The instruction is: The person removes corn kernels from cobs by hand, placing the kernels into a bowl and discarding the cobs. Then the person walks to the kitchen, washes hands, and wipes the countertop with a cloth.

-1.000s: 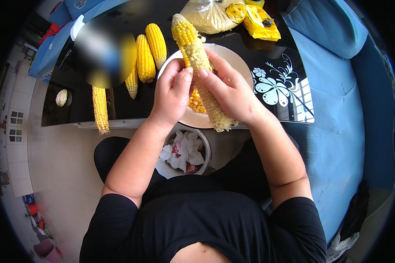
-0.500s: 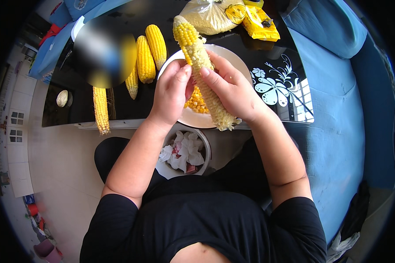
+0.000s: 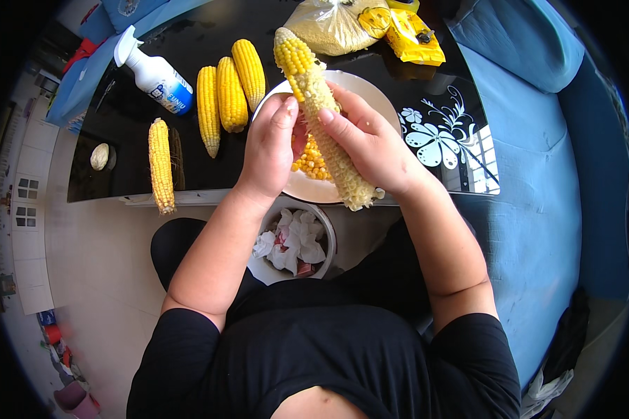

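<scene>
While curled round a half-stripped corn cob (image 3: 321, 105), right hand (image 3: 370, 143) fingers grasping it slantwise over white plate (image 3: 370, 91); left hand (image 3: 269, 143) thumb pressing its kernels. Loose kernels (image 3: 311, 160) below. Whole cobs (image 3: 230, 94), spray bottle (image 3: 154, 70) leftward on black worktop (image 3: 119, 140)

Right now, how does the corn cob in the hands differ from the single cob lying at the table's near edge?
The held cob is stripped of kernels along its lower part; the single cob looks whole. The held cob is gripped by the left hand and right hand over a white plate; the single cob lies flat on the black table. Both have yellow kernels.
</scene>
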The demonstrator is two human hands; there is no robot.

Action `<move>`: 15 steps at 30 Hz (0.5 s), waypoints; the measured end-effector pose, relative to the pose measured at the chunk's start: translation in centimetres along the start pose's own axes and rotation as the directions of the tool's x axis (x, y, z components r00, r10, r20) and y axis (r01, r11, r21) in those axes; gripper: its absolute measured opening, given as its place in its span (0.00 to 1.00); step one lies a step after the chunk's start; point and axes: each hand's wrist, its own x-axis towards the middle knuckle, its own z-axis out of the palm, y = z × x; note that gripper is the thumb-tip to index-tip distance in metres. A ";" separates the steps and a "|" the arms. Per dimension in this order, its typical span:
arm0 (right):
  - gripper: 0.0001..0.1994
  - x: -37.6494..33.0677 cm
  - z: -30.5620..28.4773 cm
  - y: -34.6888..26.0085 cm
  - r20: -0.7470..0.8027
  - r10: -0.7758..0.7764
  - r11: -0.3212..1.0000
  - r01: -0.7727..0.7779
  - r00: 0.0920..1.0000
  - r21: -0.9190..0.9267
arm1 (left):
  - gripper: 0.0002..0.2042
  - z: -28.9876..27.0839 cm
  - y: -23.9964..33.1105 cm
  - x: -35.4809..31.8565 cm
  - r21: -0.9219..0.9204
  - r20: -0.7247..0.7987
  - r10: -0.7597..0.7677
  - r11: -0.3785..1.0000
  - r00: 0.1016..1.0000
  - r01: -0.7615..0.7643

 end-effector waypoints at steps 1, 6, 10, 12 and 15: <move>0.26 0.0 0.0 0.0 0.003 0.007 1.000 -0.007 1.000 0.004 | 0.15 -0.2 0.0 0.0 0.043 0.031 0.013 0.999 0.999 -0.014; 0.26 -0.1 0.2 -0.1 0.005 0.034 0.999 -0.034 0.999 -0.009 | 0.16 0.3 0.0 -0.1 0.152 -0.027 0.033 0.988 0.999 -0.029; 0.26 -0.1 0.2 0.3 0.010 -0.008 1.000 0.008 1.000 -0.011 | 0.14 0.6 -0.2 0.0 0.031 -0.041 0.072 0.997 0.997 -0.070; 0.26 -0.1 0.1 0.1 0.013 0.019 0.999 -0.019 1.000 0.028 | 0.14 0.9 0.3 -0.1 -0.018 -0.063 0.020 1.000 0.998 -0.021; 0.26 -0.2 0.0 -0.6 0.044 0.061 0.994 -0.064 0.997 0.086 | 0.16 0.1 0.1 0.0 -0.015 -0.046 -0.030 0.999 0.999 0.029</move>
